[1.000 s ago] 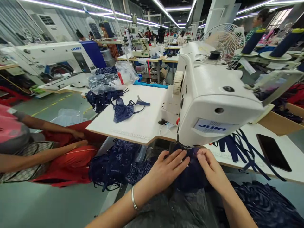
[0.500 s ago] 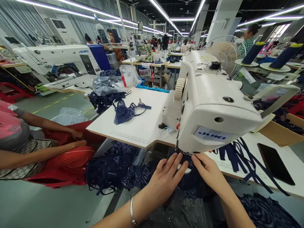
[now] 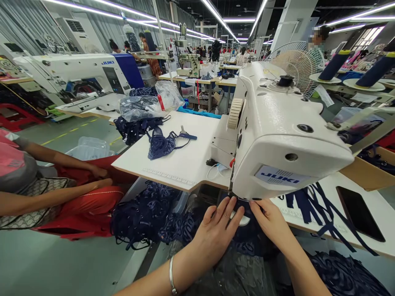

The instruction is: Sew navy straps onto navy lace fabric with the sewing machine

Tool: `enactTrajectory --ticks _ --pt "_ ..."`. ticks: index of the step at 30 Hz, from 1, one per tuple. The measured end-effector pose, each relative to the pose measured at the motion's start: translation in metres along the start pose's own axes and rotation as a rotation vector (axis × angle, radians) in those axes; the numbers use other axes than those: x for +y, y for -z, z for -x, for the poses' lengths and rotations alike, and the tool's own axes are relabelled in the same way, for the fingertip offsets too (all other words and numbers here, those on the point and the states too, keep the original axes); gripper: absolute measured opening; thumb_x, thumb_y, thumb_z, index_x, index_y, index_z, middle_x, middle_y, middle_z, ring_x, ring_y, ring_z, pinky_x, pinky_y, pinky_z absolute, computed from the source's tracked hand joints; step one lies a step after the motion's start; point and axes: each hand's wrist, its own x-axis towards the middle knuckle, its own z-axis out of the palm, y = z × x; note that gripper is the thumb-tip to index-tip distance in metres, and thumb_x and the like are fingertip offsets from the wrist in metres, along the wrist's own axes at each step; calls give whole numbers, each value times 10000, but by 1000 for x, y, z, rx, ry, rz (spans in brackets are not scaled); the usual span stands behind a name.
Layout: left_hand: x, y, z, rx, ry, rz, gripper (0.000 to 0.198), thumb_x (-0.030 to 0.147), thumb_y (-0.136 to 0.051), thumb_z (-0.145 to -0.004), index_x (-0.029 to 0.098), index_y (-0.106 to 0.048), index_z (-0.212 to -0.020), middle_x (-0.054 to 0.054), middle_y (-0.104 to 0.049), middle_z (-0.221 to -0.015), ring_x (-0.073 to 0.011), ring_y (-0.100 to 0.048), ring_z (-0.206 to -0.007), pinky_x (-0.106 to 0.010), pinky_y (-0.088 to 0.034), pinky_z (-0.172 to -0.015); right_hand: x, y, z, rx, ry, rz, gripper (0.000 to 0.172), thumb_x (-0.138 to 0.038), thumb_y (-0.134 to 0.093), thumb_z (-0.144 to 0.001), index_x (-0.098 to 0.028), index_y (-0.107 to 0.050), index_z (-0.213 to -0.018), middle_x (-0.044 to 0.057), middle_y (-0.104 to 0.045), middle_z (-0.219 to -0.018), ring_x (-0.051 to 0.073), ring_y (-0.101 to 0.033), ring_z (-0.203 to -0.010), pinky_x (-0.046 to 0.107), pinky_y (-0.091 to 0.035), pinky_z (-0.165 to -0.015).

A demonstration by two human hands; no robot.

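My left hand lies flat, fingers spread, over a navy lace bra under the head of a white sewing machine. Its fingertips reach close to the needle area. On the other side, my right hand pinches the bra's edge between thumb and fingers. A white curved piece shows between the hands; I cannot tell what it is. The machine head partly hides the fabric at the needle.
A finished-looking navy bra lies on the white tabletop. Navy bras are heaped below left. Navy straps and a phone lie at right. A seated person is close by on the left.
My hands stay almost in place, and the left fingers shift slightly, showing more of the white curved piece. The view has turned a little.
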Motion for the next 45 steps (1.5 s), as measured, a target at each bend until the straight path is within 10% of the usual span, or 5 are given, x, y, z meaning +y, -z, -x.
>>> enactTrajectory --ticks 45 --pt "6 -4 1 14 65 39 422 298 -470 -974 248 -474 -1392 -97 -400 -1510 -242 -385 -1365 -395 -273 -1059 13 -16 10 73 -109 -187 291 -456 -416 -991 -220 -508 -849 1 -495 -705 204 -540 -733 280 -397 -626"
